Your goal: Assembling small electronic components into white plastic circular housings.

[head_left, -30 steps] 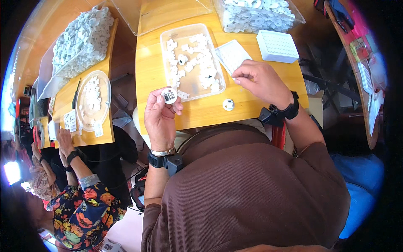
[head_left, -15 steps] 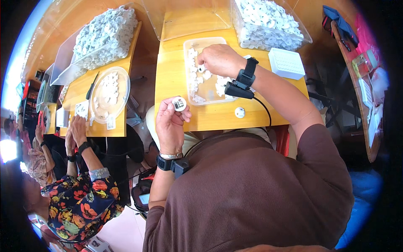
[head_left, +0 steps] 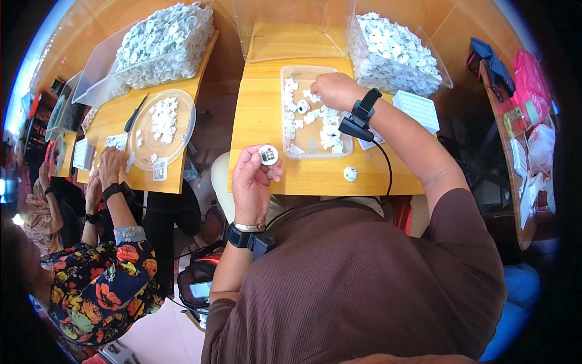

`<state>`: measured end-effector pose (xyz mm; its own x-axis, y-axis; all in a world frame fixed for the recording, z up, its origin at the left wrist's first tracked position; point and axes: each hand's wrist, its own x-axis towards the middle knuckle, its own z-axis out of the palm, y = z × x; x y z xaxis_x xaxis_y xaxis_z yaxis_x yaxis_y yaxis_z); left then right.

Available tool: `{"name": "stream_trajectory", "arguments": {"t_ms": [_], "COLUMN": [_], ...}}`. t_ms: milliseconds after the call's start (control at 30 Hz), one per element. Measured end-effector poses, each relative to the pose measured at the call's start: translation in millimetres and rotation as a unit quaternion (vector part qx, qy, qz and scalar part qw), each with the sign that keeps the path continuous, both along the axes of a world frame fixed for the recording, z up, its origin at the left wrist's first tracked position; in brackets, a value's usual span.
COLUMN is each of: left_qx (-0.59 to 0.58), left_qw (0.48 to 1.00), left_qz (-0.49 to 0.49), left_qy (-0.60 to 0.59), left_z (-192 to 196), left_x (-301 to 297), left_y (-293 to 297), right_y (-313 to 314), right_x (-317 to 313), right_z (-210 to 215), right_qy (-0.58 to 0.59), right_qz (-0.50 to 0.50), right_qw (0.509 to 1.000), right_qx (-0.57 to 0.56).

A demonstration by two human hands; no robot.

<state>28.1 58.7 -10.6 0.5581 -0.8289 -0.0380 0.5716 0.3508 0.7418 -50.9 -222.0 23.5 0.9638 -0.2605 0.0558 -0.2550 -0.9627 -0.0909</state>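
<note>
My left hand point(head_left: 251, 193) is raised at the table's near edge. Its thumb and fingers pinch a round white plastic piece point(head_left: 268, 155), whose upturned side shows dark and metallic details. Over the far part of a shallow clear tray point(head_left: 310, 153), my right hand point(head_left: 337, 91) reaches down with curled fingers. Its fingertips are among small white plastic parts point(head_left: 331, 128); whether one is between them is hidden. A white part with a dark spot point(head_left: 302, 107) lies in the tray, left of those fingertips. Another round white piece point(head_left: 350, 174) rests on the table, right of the tray's near corner.
A clear bin point(head_left: 397, 57) heaped with white parts stands far right, beside a white gridded box point(head_left: 416, 111). An upright clear container point(head_left: 296, 36) is at the back. At the left table point(head_left: 173, 182), a co-worker's hands point(head_left: 109, 170) work near a round tray point(head_left: 193, 130).
My right hand has shifted slightly right within the tray, uncovering the dark-spotted part. My left hand still holds the round piece. The whole view has shifted a little.
</note>
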Motion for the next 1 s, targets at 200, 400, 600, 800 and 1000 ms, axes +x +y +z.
{"name": "stream_trajectory", "arguments": {"t_ms": [200,400,600,800,1000], "left_qx": [-0.001,-0.026,-0.044,-0.041,-0.030], "left_qw": [1.000,0.998,0.996,0.996,0.996], "left_qz": [-0.017,-0.050,-0.077,-0.081,-0.081], "left_qy": [0.004,0.006,0.010,0.010,0.014], "left_z": [-3,3,6,3,4], "left_x": [0,-3,-9,-10,-13], "left_y": [-1,-1,-3,-3,-7], "right_y": [1,0,-12,-12,-4], "right_x": [12,16,16,13,8], "right_z": [-10,-11,-25,-24,-12], "right_qy": [0.043,0.051,0.033,0.030,0.050], "right_qz": [-0.025,-0.029,-0.062,-0.062,-0.056], "right_qw": [0.999,0.998,0.990,0.990,0.993], "right_qx": [-0.009,0.029,0.122,0.126,0.096]}}
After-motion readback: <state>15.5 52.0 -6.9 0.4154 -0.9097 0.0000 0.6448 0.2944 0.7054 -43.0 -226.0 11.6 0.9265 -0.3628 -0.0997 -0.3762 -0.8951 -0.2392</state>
